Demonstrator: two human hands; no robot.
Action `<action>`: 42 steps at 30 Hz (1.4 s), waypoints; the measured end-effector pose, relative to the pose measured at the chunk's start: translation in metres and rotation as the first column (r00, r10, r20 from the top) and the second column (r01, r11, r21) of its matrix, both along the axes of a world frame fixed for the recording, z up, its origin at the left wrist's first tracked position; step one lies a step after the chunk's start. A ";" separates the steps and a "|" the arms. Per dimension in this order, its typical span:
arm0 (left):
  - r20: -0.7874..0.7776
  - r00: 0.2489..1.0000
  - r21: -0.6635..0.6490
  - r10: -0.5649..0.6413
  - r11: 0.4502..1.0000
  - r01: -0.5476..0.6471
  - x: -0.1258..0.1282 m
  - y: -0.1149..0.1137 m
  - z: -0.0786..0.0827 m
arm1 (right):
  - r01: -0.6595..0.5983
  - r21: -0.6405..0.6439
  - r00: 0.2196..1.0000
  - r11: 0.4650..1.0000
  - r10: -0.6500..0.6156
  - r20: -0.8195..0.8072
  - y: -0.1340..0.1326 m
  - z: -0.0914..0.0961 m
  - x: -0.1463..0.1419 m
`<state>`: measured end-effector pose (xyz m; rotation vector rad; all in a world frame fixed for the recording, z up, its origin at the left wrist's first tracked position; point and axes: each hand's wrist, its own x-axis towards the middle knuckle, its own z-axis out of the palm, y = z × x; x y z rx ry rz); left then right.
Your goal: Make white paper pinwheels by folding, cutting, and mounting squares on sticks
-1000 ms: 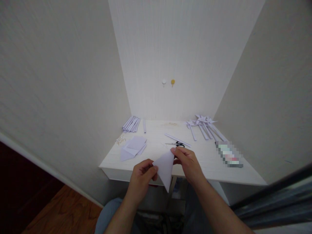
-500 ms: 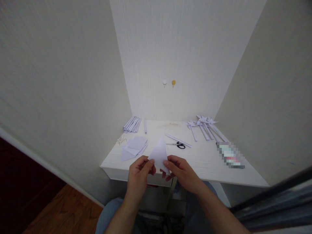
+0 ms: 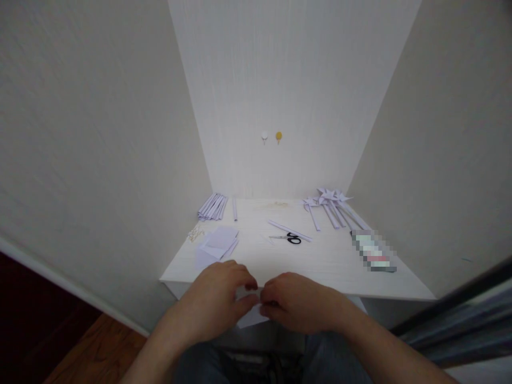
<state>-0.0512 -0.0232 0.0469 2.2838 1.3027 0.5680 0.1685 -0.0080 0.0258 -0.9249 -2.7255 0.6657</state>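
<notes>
Taking the person's hands as the clock's centre, a sheet of white paper (image 3: 251, 319) lies between them just off the desk's near edge, mostly hidden. The left hand (image 3: 222, 301) has thumb and forefinger bent, paper showing in the gap between them; whether they pinch it I cannot tell. The right hand (image 3: 302, 302) has its fingers curled in, pinching the paper at its other side. Across the white desk (image 3: 320, 274), a loose stack of paper sheets (image 3: 218, 242) lies at 11 o'clock, a pixelated flat object (image 3: 374, 253) at 2 o'clock, and black-handled scissors (image 3: 294, 239) near 1 o'clock, a slanting paper tube (image 3: 280, 226) just beyond them. Past the stack, near 11 o'clock, are small pale pieces (image 3: 195, 233), a bundle of rolled paper tubes (image 3: 213, 207) and a lone upright-looking tube (image 3: 235, 209) lying beside it. Paper pinwheels (image 3: 332, 196) on tube sticks lie farther off at 1 o'clock. Farthest, at 12 o'clock, the wall carries a white hook (image 3: 264, 136) and a yellow hook (image 3: 279, 136).
</notes>
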 end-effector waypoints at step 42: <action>0.535 0.776 -0.442 0.333 0.894 -0.079 0.013 -0.019 -0.079 | 0.134 -0.493 0.901 0.859 -0.312 -0.300 0.029 -0.031 -0.018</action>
